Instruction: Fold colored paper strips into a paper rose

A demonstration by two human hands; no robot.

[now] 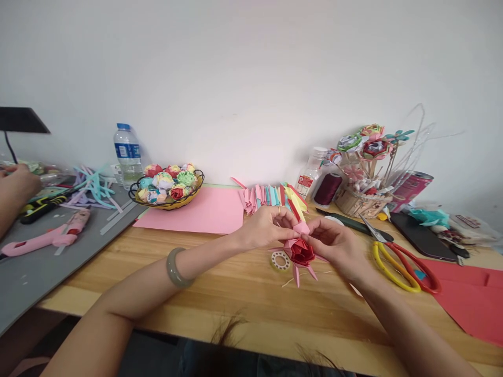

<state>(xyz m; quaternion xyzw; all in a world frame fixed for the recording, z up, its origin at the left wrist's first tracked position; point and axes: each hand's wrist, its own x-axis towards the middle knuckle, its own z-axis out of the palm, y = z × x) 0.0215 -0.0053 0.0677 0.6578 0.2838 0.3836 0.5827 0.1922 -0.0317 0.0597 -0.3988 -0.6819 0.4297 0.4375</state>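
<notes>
Over the wooden table, my left hand (265, 228) and my right hand (334, 243) meet at a folded paper flower (302, 252). It has a red centre, with pink pieces around it and pink points hanging down. The fingers of both hands pinch its pink upper part from either side. Below the flower, a roll of tape (280, 260) lies on the table. Just behind my hands stands a row of folded paper strips (261, 198) in pink, blue, red and yellow.
Yellow and red scissors (396, 262) lie right of my right hand, near red paper (471, 298) and a black phone (422, 235). Pink paper (196, 212), a basket of paper flowers (168, 203) and a bottle (128, 157) are at left. Another person's hand (19, 186) shows far left.
</notes>
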